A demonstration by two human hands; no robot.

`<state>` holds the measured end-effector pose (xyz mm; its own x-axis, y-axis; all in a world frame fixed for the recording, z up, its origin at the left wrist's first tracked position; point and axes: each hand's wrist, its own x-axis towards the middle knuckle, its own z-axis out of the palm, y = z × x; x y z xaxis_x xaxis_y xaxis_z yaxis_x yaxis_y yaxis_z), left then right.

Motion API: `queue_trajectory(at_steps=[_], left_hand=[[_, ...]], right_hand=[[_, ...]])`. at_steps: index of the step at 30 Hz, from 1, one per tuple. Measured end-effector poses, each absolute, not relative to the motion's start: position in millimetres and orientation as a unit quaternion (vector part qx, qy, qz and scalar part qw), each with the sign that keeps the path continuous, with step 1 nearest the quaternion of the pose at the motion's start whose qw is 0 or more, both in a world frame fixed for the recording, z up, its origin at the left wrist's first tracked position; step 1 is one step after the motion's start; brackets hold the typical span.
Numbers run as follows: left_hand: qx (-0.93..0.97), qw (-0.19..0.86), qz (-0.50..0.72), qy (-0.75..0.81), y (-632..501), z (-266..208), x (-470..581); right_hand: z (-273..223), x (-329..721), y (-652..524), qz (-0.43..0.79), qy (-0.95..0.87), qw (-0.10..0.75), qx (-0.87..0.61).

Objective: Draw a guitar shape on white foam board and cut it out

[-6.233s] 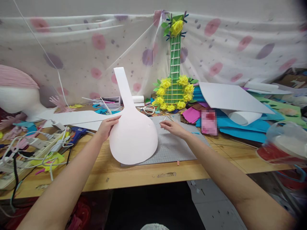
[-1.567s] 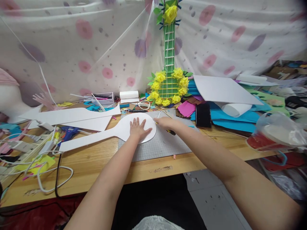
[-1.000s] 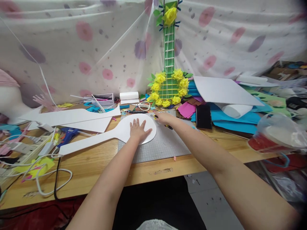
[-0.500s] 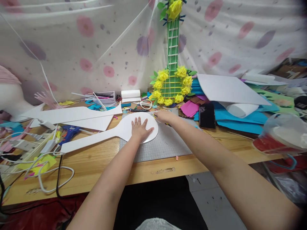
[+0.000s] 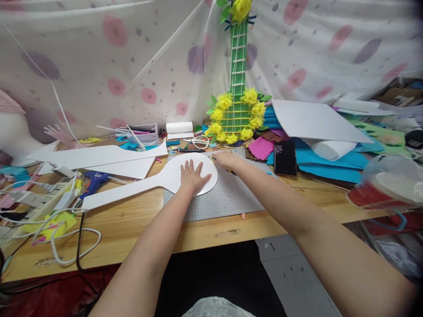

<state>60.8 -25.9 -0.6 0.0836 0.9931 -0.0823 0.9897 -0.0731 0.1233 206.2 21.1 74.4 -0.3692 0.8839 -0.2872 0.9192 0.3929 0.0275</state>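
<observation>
A white board cut-out (image 5: 171,171) with a rounded head and a long neck lies on the table, its head over the grey cutting mat (image 5: 231,200). My left hand (image 5: 192,178) presses flat on the rounded head, fingers spread. At the head's right edge, my right hand (image 5: 224,159) is closed around a slim yellow and black tool, which looks like a craft knife. Most of the tool is hidden by the hand, and its tip cannot be made out.
Behind stands a green paper guitar (image 5: 238,83) with yellow flowers. More white cut-outs (image 5: 99,157), a blue glue gun (image 5: 94,182) and cables are on the left. Scissors (image 5: 200,141) lie behind the mat; a phone (image 5: 285,157) and a tub (image 5: 383,187) are on the right.
The view has shifted very slightly. Both hands and the white cut-out stay in nearly the same place.
</observation>
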Motion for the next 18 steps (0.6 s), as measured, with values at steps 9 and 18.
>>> queue_trajectory(at_steps=[9, 18], left_hand=[[0.727, 0.081, 0.003, 0.682, -26.0, 1.4, 61.6], [0.726, 0.081, 0.002, 0.683, -26.7, 2.8, 62.3]], right_hand=[[75.0, 217.4, 12.1, -0.06, 0.829, 0.157, 0.534], [67.2, 220.4, 11.5, -0.074, 0.824, 0.155, 0.54]])
